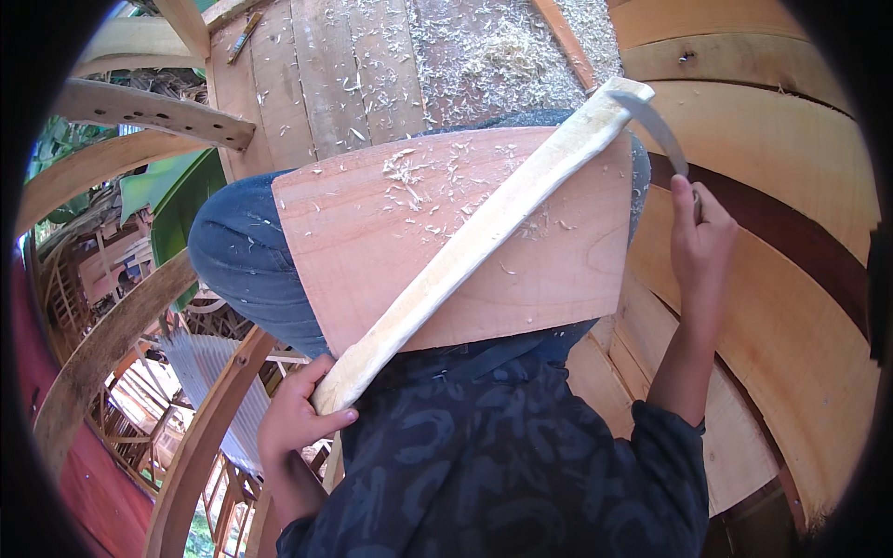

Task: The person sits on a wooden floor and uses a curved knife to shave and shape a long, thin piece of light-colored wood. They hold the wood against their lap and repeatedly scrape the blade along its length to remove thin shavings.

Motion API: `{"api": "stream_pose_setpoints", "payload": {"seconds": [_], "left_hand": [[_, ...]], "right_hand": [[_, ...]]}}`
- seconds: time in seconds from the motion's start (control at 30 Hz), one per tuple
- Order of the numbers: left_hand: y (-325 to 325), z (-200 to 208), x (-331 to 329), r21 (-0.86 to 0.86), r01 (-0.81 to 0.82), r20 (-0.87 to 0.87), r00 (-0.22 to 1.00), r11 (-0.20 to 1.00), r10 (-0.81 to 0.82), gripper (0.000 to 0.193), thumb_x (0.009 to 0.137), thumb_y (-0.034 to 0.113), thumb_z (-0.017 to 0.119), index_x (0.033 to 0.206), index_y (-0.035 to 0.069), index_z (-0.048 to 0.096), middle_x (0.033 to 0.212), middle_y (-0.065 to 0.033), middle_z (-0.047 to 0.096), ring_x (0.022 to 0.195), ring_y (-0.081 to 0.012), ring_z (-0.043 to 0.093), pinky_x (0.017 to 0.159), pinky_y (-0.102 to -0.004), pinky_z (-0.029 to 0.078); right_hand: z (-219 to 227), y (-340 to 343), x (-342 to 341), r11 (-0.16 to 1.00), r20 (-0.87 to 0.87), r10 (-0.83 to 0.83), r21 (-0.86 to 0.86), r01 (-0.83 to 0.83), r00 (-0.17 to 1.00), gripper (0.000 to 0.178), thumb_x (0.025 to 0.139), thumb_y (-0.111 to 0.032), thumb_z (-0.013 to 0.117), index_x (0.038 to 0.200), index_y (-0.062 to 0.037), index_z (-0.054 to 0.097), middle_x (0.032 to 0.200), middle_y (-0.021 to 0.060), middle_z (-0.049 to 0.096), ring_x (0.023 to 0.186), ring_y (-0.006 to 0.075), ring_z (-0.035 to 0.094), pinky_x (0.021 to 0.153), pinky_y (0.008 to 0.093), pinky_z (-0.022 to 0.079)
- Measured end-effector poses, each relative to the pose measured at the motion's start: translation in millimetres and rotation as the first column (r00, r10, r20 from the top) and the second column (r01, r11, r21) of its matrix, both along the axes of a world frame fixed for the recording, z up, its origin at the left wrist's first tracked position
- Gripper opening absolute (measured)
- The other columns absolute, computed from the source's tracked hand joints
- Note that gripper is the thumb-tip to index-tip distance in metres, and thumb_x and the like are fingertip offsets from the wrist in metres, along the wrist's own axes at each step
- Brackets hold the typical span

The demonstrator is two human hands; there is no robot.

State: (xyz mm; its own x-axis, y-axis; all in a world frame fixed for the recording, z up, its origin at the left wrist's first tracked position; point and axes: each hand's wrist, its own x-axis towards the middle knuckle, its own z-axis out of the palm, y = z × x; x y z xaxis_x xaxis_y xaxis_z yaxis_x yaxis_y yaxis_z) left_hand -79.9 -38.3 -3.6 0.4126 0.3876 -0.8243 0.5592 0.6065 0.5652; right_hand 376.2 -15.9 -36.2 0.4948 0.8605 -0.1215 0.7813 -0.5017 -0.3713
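Observation:
A long pale length of wood (pixel 484 228) lies slantwise over a flat wooden board (pixel 558 270) resting on my lap. My left hand (pixel 307 400) is wrapped round the near left end of this wood, thumb on top. In my right hand (pixel 702 228) is the handle of a knife with a curved, sickle-like blade (pixel 659 130). The blade's tip touches or overlaps the wood's far right end; I cannot tell which. Most of the handle is hidden in my closed fingers. Thin shavings (pixel 405 172) are scattered on the board.
Plank flooring (pixel 321 74) beyond my knees carries a heap of wood shavings (pixel 516 56) and a narrow wooden strip (pixel 565 42). A small slim object (pixel 245 37) lies at the far left. Plank walling (pixel 744 121) curves close on my right; open wooden rails (pixel 214 418) stand on my left.

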Motion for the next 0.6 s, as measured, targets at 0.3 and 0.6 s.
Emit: {"api": "stream_pose_setpoints", "payload": {"seconds": [0.3,0.6], "left_hand": [[-0.8,-2.5,5.2,-0.010,-0.040,-0.012,0.999,0.999,0.040,0.049,0.068,0.027,0.080,0.103,0.002,0.057,0.083,-0.0022,0.055,0.078,-0.0091,0.052,0.068,-0.0248,0.043],[-1.8,-1.5,4.5,-0.110,-0.101,0.001,0.995,0.989,0.102,0.047,0.069,0.029,0.079,0.100,0.002,0.056,0.081,-0.0008,0.052,0.075,-0.0084,0.049,0.066,-0.0235,0.041]], "right_hand": [[-14.6,-7.7,-45.1,0.971,0.023,0.232,0.057,-0.233,0.973,0.043,0.082,-0.038,0.069,0.060,-0.0063,0.049,0.048,0.0087,0.047,0.043,0.0269,0.050,0.043,0.0363,0.038],[-19.2,-2.3,-38.8,0.956,0.086,0.262,0.115,-0.271,0.961,0.045,0.083,-0.038,0.069,0.059,-0.0056,0.047,0.047,0.0096,0.045,0.042,0.0273,0.049,0.042,0.0361,0.037]]}}
